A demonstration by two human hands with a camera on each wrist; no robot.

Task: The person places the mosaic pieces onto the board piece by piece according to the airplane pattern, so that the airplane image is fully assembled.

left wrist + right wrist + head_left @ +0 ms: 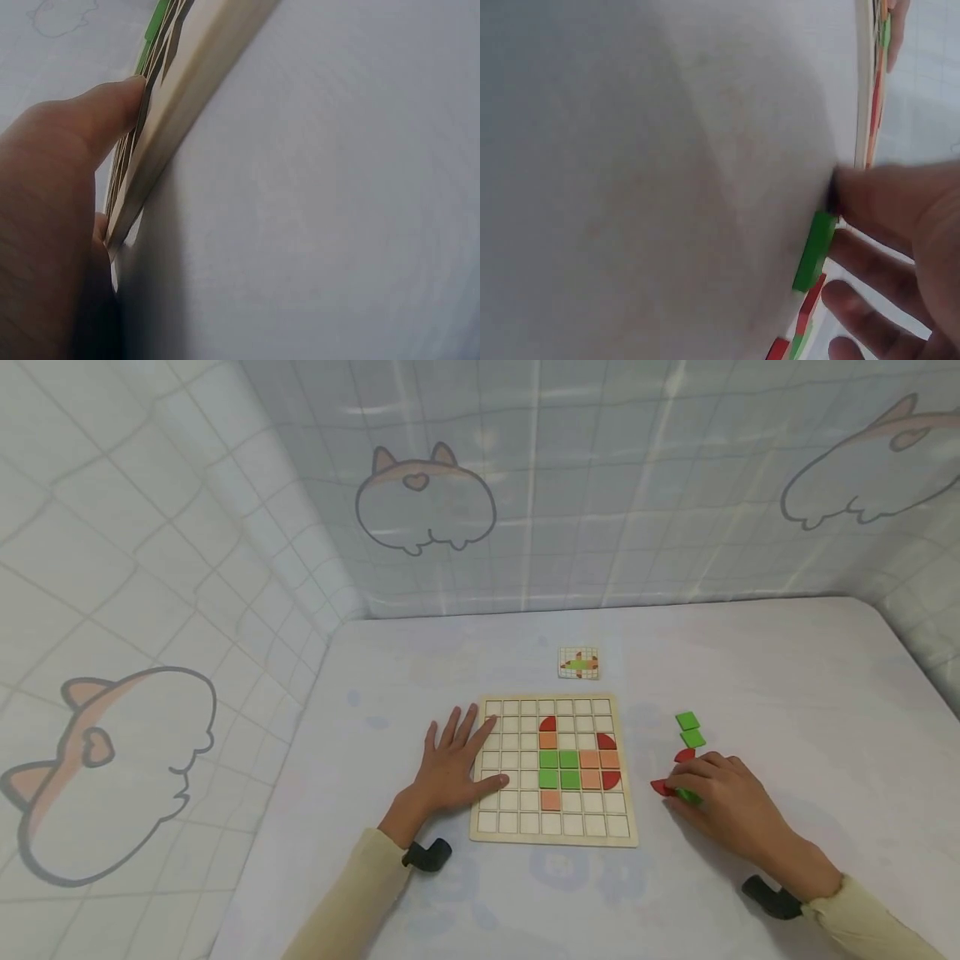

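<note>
A wooden grid board (555,841) lies on the table with green, orange and red tiles in some of its cells. My left hand (452,766) rests on the board's left edge, fingers spread and thumb over the lower left cells. In the left wrist view the thumb (112,105) presses on the board's rim. Right of the board, my right hand (723,797) pinches a red quarter-circle tile (660,787) between thumb and fingertips, low over the table. A green square tile (688,796) lies partly hidden under the fingers; another red tile (685,755) sits just beyond them.
Two green square tiles (690,729) lie farther back on the right. Behind the board is a small pattern card (578,663) showing a coloured grid figure. Pale tile-patterned walls (570,527) with cartoon drawings enclose the table at the back and sides.
</note>
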